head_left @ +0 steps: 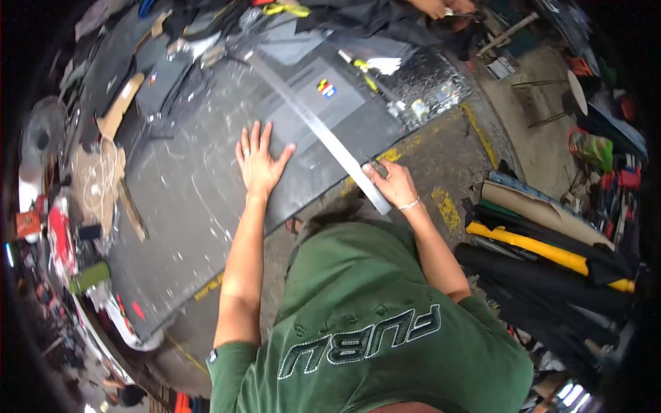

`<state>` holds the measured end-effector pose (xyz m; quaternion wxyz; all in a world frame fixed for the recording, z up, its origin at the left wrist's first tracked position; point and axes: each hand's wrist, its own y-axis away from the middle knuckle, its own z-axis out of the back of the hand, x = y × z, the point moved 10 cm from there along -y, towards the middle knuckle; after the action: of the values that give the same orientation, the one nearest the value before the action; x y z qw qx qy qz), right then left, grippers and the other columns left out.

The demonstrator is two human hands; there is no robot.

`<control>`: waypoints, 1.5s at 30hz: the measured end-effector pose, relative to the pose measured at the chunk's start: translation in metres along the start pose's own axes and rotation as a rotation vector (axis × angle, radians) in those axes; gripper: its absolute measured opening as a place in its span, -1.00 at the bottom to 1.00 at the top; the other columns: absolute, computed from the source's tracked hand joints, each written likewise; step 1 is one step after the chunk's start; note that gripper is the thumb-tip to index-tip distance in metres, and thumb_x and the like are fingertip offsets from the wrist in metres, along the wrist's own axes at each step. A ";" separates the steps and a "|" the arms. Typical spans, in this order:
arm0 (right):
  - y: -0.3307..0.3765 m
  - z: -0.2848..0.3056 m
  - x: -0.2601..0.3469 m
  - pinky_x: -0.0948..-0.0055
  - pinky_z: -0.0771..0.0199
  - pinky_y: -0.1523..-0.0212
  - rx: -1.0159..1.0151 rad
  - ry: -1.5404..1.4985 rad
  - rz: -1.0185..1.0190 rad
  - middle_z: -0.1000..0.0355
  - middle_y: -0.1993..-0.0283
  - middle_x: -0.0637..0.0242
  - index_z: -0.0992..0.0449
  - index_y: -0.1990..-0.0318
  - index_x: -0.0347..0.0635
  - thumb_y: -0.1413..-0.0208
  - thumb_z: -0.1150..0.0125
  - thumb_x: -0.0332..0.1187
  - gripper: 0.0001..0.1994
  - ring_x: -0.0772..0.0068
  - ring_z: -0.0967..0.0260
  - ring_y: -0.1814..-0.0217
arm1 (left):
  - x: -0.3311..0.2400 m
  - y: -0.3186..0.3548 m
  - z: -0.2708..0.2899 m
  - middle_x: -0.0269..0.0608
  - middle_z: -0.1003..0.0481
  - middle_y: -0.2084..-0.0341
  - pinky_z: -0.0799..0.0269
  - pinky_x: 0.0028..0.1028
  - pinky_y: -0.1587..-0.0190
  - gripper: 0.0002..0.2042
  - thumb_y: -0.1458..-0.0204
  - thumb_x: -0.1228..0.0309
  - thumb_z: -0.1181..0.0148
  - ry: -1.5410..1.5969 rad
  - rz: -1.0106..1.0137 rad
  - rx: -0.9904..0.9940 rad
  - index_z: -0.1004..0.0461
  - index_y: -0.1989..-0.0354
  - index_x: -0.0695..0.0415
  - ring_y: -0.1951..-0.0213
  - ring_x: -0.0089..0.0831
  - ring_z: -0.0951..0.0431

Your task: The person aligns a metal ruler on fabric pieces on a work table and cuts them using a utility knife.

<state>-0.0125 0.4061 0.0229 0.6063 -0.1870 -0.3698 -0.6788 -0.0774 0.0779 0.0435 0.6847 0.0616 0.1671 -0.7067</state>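
Observation:
My left hand (258, 162) lies flat with its fingers spread on the dark sheet material (296, 186), left of a long metal straightedge (320, 131). The straightedge runs slantwise over the sheet, and its near end sticks out past the table edge. Beside that end, my right hand (396, 184) is closed round a small dark tool (378, 167), whose kind I cannot make out. Beneath the straightedge is a grey rectangular piece (334, 107) bearing a small coloured label (326, 87).
The worktable (165, 255) has a scuffed dark top. Cardboard pieces (93, 182) with string lie at its left, dark scraps at the far side. A yellow-black tool (365, 72) rests far right. Rolls of material (544, 248) are stacked at right. Another person's hand (437, 8) shows at the top.

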 end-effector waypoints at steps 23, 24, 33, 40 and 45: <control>0.060 -0.045 0.015 0.31 -0.60 0.12 -0.093 -0.189 0.085 -0.64 0.20 0.06 -0.59 -0.02 -0.13 -0.16 -0.37 -0.31 -0.71 0.10 -0.66 0.10 | 0.003 0.023 0.003 -0.05 -0.06 -0.50 0.32 0.23 -0.49 -0.07 -0.08 -0.34 -0.13 0.089 0.047 -0.012 -0.10 -0.50 0.00 -0.54 -0.05 0.05; 0.061 -0.051 0.017 0.29 -0.60 0.12 -0.088 -0.200 0.100 -0.63 0.21 0.06 -0.59 -0.01 -0.13 -0.16 -0.37 -0.30 -0.71 0.09 -0.66 0.10 | 0.006 0.023 0.001 -0.05 -0.06 -0.50 0.32 0.23 -0.49 -0.07 -0.08 -0.34 -0.13 0.089 0.049 -0.008 -0.10 -0.50 0.00 -0.54 -0.05 0.05; 0.051 -0.090 -0.010 0.11 -0.52 -0.05 0.100 -0.176 -0.104 -0.62 0.18 0.03 -0.58 -0.02 -0.14 -0.22 -0.28 -0.08 -0.63 -0.09 -0.59 0.13 | 0.008 -0.007 0.001 0.06 -0.05 -0.50 0.22 0.02 -0.54 -0.14 -0.22 -0.24 -0.05 0.130 -0.083 0.044 -0.10 -0.49 0.18 -0.54 -0.03 0.05; 0.043 -0.104 -0.013 0.06 -0.19 -0.36 0.103 -0.164 -0.040 -0.63 0.21 0.03 -0.58 -0.04 -0.15 -0.24 -0.24 -0.06 -0.61 -0.16 -0.53 0.22 | 0.007 -0.023 -0.006 0.03 -0.06 -0.50 0.23 -0.01 -0.55 -0.02 -0.09 -0.38 -0.08 0.021 -0.184 0.089 -0.10 -0.49 0.16 -0.55 -0.08 0.07; 0.050 -0.120 -0.019 0.48 -0.53 0.46 0.188 -0.617 -0.217 -0.54 0.46 0.37 -0.57 0.16 -0.24 -0.28 -0.31 -0.20 -0.75 0.54 -0.57 0.48 | 0.009 -0.019 -0.010 -0.06 -0.09 -0.50 0.23 -0.03 -0.55 -0.03 -0.09 -0.39 -0.04 -0.069 -0.210 0.037 -0.12 -0.49 0.12 -0.55 -0.13 0.05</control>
<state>0.0625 0.3320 -0.0556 0.4048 -0.2864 -0.6146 -0.6135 -0.0978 0.0732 0.0342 0.6111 0.0321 0.1362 -0.7791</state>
